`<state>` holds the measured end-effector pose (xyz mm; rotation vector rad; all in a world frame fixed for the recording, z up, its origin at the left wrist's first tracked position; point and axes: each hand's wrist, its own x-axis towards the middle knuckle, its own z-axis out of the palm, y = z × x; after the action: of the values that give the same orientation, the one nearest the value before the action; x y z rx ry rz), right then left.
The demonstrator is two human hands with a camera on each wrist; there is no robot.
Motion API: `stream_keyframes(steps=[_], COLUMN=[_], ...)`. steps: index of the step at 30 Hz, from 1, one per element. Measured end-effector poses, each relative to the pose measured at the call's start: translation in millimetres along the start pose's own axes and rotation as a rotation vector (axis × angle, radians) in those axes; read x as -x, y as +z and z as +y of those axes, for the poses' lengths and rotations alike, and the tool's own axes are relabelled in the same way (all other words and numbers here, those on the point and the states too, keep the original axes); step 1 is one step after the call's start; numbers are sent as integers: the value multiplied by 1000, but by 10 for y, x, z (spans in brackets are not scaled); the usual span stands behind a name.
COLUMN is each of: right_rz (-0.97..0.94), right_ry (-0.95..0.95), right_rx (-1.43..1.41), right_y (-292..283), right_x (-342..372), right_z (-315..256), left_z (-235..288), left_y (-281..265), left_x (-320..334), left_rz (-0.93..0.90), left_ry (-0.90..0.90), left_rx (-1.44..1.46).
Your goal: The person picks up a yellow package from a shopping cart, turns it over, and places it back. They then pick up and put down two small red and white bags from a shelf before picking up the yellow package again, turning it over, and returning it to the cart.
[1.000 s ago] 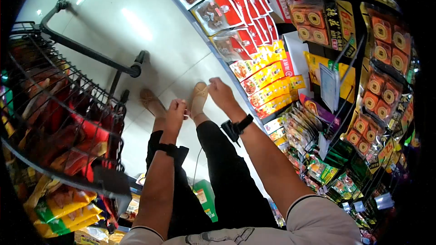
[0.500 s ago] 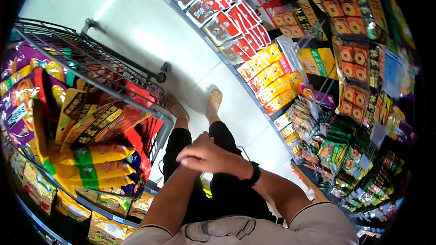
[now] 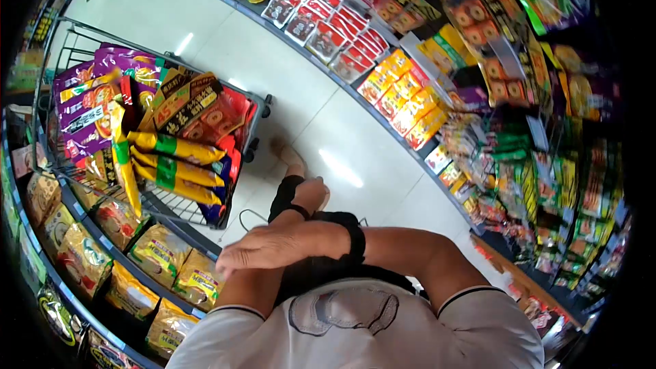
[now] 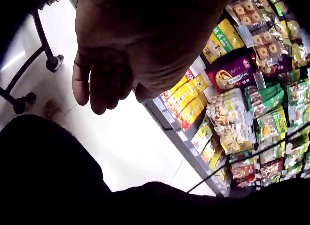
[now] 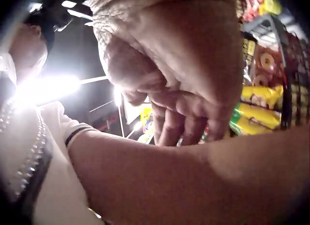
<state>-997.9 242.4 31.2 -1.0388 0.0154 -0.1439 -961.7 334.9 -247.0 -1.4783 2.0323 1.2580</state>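
Note:
My right hand lies across my left forearm in the head view, fingers pointing left and loosely bent. In the right wrist view its fingers hang down behind the edge of the bare left forearm, with nothing between them. My left hand hangs in front of my dark trousers. Up close in the left wrist view, its loosely bent fingers hold nothing. A dark band sits on my right wrist.
On the left stands a shopping cart carrying purple bags and yellow-green packets. Shelves of bagged goods line the lower left. Along the right run red-white packets, yellow packets and hanging bags. Pale floor tiles lie between.
My hands were apart a second ago; the right has since come across the left and now lies higher on the left forearm. The head view has shifted, showing more of the cart and left shelves.

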Motion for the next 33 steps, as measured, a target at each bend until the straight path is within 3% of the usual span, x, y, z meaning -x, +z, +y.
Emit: stream_keyframes(steps=[1, 4, 8, 9, 11, 12, 13, 14, 15, 16, 18, 22, 24, 26, 28, 30, 33], right_rz=[102, 214, 48, 98, 388, 553, 700, 747, 959, 1099, 1264, 1597, 1631, 1700, 1733, 1692, 1614], right_ry=[112, 310, -47, 55, -172, 238, 135, 273, -79, -94, 116, 148, 260, 294, 286, 228, 205], right_rx=[212, 215, -109, 12, 602, 975, 962, 1251, 1029, 761, 505, 87, 83, 63, 54, 98, 155], right_y=[132, 453, 987, 1052, 939, 901, 807, 653, 555, 691, 840, 1301, 1410, 1528, 1556, 1573, 1483], right_x=[45, 325, 494, 498, 588, 733, 1010, 1179, 1587, 1877, 2515, 3271, 3518, 3398, 3278, 2948, 2400], right_z=[82, -48, -364, -290, 315, 236, 250, 458, 727, 632, 741, 1023, 1243, 1230, 1231, 1074, 756], left_z=[98, 420, 796, 855, 881, 759, 525, 533, 557, 836, 628, 73, -180, -489, -1121, -1294, -1747], left_y=[-28, -60, 16, 38, 5, 57, 150, -127, -420, -909, -1234, -1775, -2041, -2267, -2398, -2655, -2689], left_x=[122, 408, 722, 779, 844, 844, 790, 885, 993, 1333, 1692, 2337, 2679, 2923, 2952, 3172, 3187], left_rz=[-43, -152, -66, -13, 124, 229, 366, 347, 325, 120, 238, 535, 663, 811, 1042, 1014, 1116], left_ry=[15, 47, 189, 238, 344, 422, 538, 467, 396, 124, 79, 106, 21, -19, 1, -158, -336], left_rx=[-27, -123, -154, -141, -92, -34, 60, 21, -22, -161, -35, 169, 120, 279, 121, 171, -103])
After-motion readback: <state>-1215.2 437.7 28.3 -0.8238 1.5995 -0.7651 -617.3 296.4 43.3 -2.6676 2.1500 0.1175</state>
